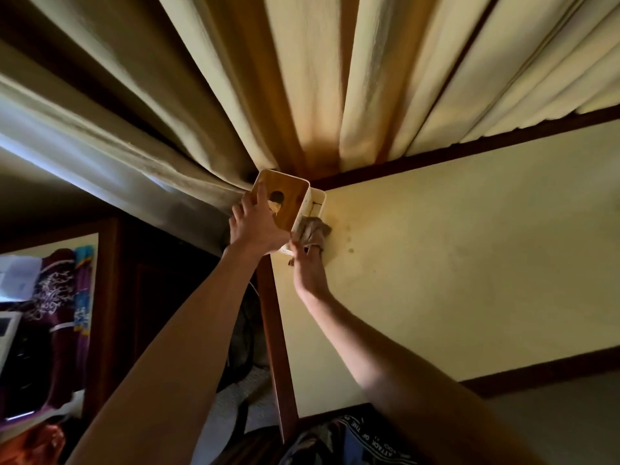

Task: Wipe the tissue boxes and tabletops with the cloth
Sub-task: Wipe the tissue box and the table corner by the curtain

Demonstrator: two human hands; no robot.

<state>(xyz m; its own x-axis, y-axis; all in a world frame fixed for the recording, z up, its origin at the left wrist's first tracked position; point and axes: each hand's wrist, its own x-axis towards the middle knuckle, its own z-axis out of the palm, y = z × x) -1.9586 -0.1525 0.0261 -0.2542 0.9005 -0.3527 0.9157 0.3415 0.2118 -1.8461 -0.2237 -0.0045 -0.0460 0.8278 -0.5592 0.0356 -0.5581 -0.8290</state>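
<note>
A white tissue box (303, 206) with a wooden lid and a round hole stands tilted at the far left corner of the pale yellow tabletop (453, 263). My left hand (255, 226) grips the box from its left side, fingers over the lid. My right hand (307, 263) is closed on a crumpled grey-brown cloth (313, 231), which is pressed against the box's lower right side where it meets the table. The box's base is hidden behind my hands.
Cream curtains (335, 78) hang right behind the box. The table has a dark wooden border (273, 330) along its left and far edges. Clothes and a dark cabinet (67, 313) fill the left side. A few stains (349, 243) mark the tabletop near the cloth.
</note>
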